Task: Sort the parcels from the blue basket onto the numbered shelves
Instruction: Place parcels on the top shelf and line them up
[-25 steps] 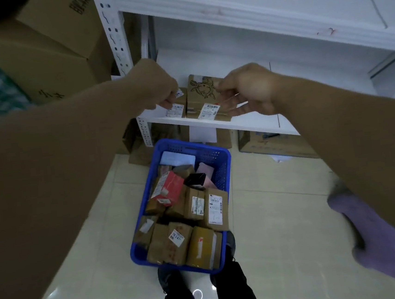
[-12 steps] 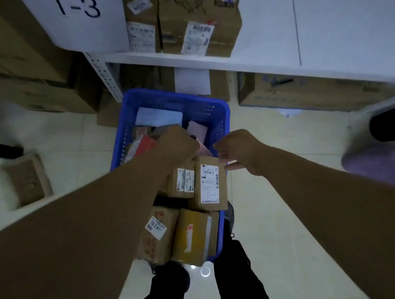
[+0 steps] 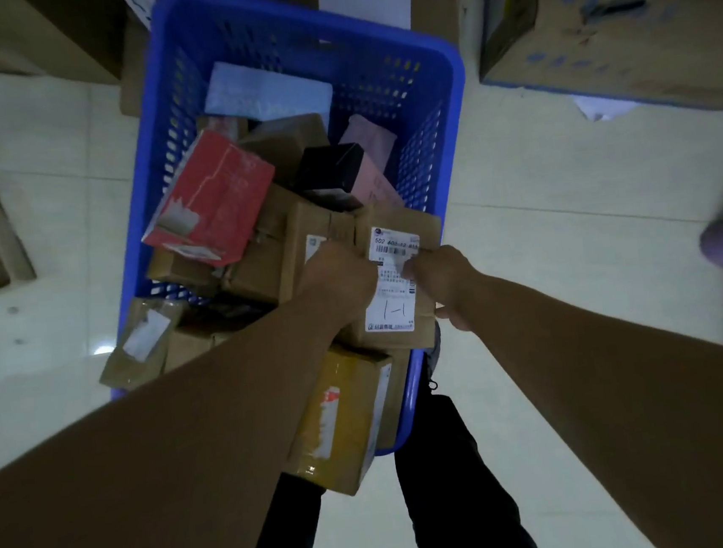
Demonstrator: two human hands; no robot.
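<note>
Both hands met over one brown cardboard parcel (image 3: pixel 396 244) at the near right part of the blue basket (image 3: pixel 445 102). From the head camera, the left hand (image 3: pixel 338 276) was closed on the parcel's left edge, and the right hand (image 3: pixel 444 283) gripped its right edge, fingers curled around the side. This parcel was a flat rectangular box with a smooth white shipping label (image 3: pixel 392 290) carrying a barcode and handwritten "1-1".

At 12 o'clock from the hands, the perforated plastic basket held a mixed pile: a red box (image 3: pixel 215 195) tilted on its side, a glossy black box (image 3: pixel 332 168), a pale pink packet (image 3: pixel 373 158) and a light blue flat packet (image 3: pixel 262 91). At 6 o'clock, a parcel wrapped in shiny yellow tape (image 3: pixel 342 412) leaned over the basket's near rim. The basket stood on glossy pale floor tiles (image 3: pixel 569 253), with big cardboard cartons (image 3: pixel 618 28) at 1 o'clock.
</note>
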